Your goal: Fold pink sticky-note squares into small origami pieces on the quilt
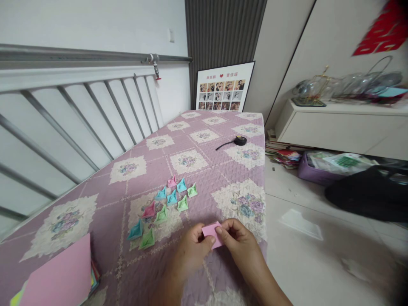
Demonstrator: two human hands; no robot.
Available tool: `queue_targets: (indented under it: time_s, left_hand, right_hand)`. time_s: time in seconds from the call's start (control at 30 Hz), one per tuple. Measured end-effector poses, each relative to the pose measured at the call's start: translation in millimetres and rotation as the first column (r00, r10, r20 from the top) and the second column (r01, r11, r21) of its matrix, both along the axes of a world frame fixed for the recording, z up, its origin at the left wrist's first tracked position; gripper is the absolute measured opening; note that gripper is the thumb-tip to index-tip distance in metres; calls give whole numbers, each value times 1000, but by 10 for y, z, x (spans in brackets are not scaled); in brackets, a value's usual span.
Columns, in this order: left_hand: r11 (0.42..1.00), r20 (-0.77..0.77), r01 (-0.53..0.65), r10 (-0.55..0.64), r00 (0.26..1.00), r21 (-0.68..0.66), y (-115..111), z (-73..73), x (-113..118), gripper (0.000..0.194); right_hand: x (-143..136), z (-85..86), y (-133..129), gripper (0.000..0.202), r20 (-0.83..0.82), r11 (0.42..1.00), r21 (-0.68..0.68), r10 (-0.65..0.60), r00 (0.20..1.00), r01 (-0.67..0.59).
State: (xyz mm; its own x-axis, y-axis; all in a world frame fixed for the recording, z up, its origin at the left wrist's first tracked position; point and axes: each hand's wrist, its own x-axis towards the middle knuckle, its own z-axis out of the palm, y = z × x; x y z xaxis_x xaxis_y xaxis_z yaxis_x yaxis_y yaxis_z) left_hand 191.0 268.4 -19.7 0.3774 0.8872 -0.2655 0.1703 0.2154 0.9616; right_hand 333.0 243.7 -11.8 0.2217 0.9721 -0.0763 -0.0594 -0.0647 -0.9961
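Both hands pinch one small folded piece of pink paper [211, 231] above the near part of the table. My left hand [194, 247] grips its left side, thumb on the front face. On its upper right, the thumb and fingers of my right hand [237, 238] are closed on the paper's edge. The fingers behind the paper are partly hidden. Just beyond and left of my hands stand several small folded paper shapes, among them a green one [147, 239], a blue one [135, 230] and a pink one [149, 210].
A stack of coloured paper [60, 272] lies at the near left. A black tape measure [240, 140] rests farther back on the floral cloth [219, 165]. The radiator [86, 127] borders the left side; a purple basket [314, 172] and black bag [363, 193] are on the floor at right.
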Motion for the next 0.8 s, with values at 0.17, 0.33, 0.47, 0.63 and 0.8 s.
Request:
queue_targets:
  time_s: [0.17,0.33,0.47,0.63,0.8]
  left_hand:
    - [1000,-21,11,-10,1000,27,-13,8,-2,6]
    - [998,-43,17,-14,999,58,-13,20,1,5]
    - [999,-18,21,-20,1000,31,-13,86,8,13]
    - [1000,-5,29,-29,1000,-1,-5,75,1,13]
    - [1000,-43,-5,5,999,9,-7,8,-8,15]
  right_hand:
    - [0,24,-6,32,-91,997,-78,16,996,-24]
    - [7,52,-25,30,-73,992,-102,72,995,-79]
    - [7,58,-13,32,-88,995,-93,-27,996,19]
    - [3,49,13,35,-96,989,-99,-122,988,113]
    - [-11,27,15,34,-111,988,-102,-127,986,116]
